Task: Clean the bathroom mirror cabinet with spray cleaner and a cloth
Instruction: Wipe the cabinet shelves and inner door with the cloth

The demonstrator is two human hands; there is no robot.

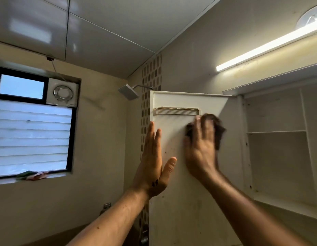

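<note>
The door point(173, 192) of the cabinet point(276, 148) stands swung open, its pale inner face turned to the person, and this face is what is being wiped. The cloth point(218, 128), dark and bunched, lies flat against the door's upper half, just below the right end of the small rack point(177, 110) fixed there. The right hand point(201, 150) presses it on with fingers spread and fairly straight, not curled round it; a flat palm puts even pressure over a wide patch. The hand is blurred, so it is likely mid-stroke.

The left hand point(154, 167) is at the door's free left edge, fingers straight and close together along the edge or just behind it (I cannot tell which), thumb splayed onto the inner face. It probably braces the door so that it does not swing away under the push of the wiping.

Dark specks point(165, 152) show on the door below and left of the cloth, so by my judgement much of this face is not yet done. No spray bottle is in view.

Right of the door the cabinet body is open, with a shelf point(276, 132) across it and more specks down its frame. Above and right of the door a lit tube lamp point(267, 45) runs along the wall. Just left of the door's top corner hangs a shower head point(128, 92); well to the left are a louvred window point(31, 135) and a fan point(62, 94).
</note>
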